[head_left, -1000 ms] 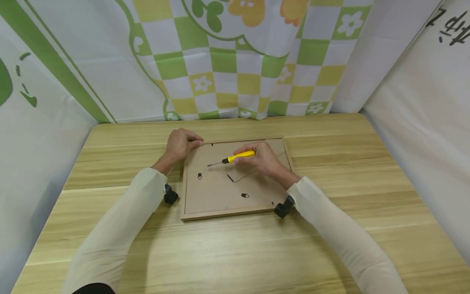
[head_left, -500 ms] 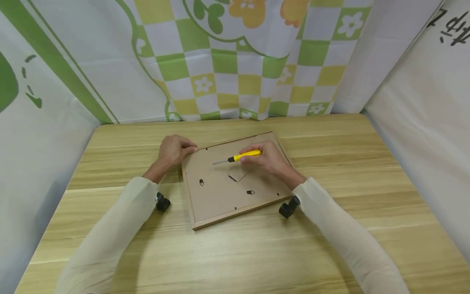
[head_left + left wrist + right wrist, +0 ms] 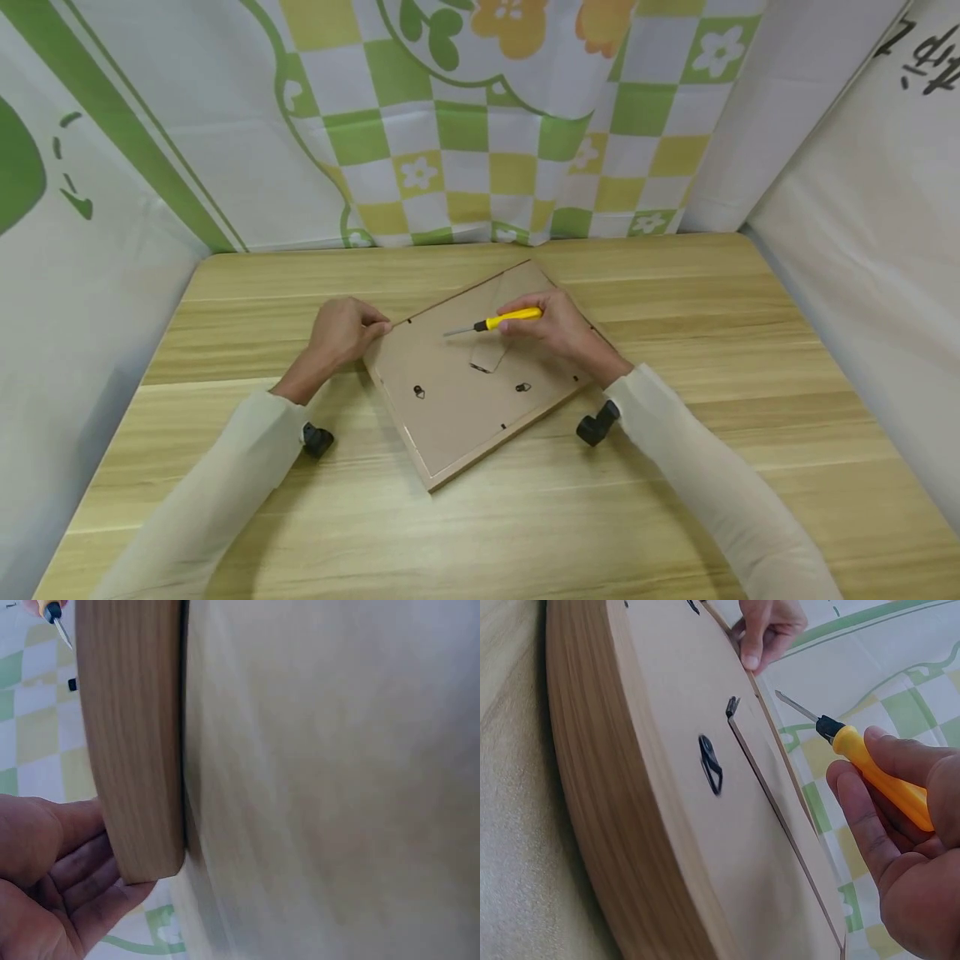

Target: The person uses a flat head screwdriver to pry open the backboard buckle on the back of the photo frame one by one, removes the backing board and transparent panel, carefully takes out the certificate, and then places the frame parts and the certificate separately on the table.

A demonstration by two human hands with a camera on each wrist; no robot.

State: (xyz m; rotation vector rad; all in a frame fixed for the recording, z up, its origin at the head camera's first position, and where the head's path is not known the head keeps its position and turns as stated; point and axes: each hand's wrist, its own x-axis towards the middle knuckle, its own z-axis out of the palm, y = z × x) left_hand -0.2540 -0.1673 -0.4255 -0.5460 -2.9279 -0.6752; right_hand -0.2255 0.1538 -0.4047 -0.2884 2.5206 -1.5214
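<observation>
A wooden picture frame [image 3: 465, 417] lies back side up on the table, turned at a slant, its brown backing board showing. Two black hanging hooks [image 3: 711, 766] and a stand flap [image 3: 489, 354] are on the back. My left hand [image 3: 341, 337] pinches the frame's left far corner between thumb and fingers; in the left wrist view the fingers reach round the wooden edge. Above the board, my right hand [image 3: 551, 325] holds a screwdriver [image 3: 517, 315] by its yellow handle. The metal tip points left, and the right wrist view shows it held off the backing.
The wood-grain table [image 3: 600, 517] stretches around the frame. A green and yellow checked cloth [image 3: 487, 142] hangs behind its far edge. White sheets [image 3: 862, 208] stand at both sides. Several small dark tabs sit along the frame's inner edge.
The frame has turned counterclockwise, its near left corner swinging toward me and right. My left hand moved with its corner, left and nearer. The right hand with the screwdriver shifted slightly right.
</observation>
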